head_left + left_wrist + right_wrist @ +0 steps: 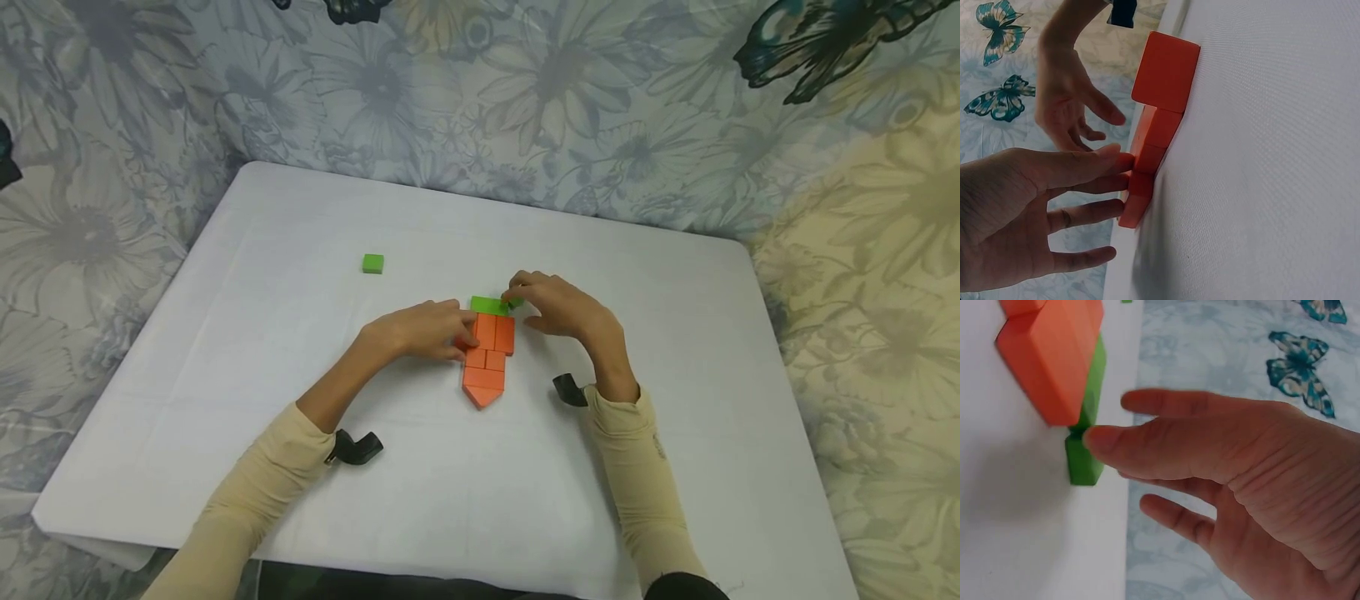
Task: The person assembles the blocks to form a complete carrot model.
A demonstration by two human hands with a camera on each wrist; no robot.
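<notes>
Flat orange blocks (483,379) form a column on the white table, ending in a point toward the person. Along its far end lies a green rectangular block (488,305). A smaller green block (1082,459) sits at that block's right end. My left hand (423,330) rests its fingertips at the left side of the orange blocks, its fingers mostly straight in the left wrist view. My right hand (562,307) reaches over the small green block with a forefinger touching it. In the head view its thumb stands apart from that block.
Another green block (372,263) lies alone farther back to the left. The white table (637,275) has rounded corners and meets a flower-and-butterfly cloth (562,75) behind. Black wrist devices (358,447) stick out from both sleeves.
</notes>
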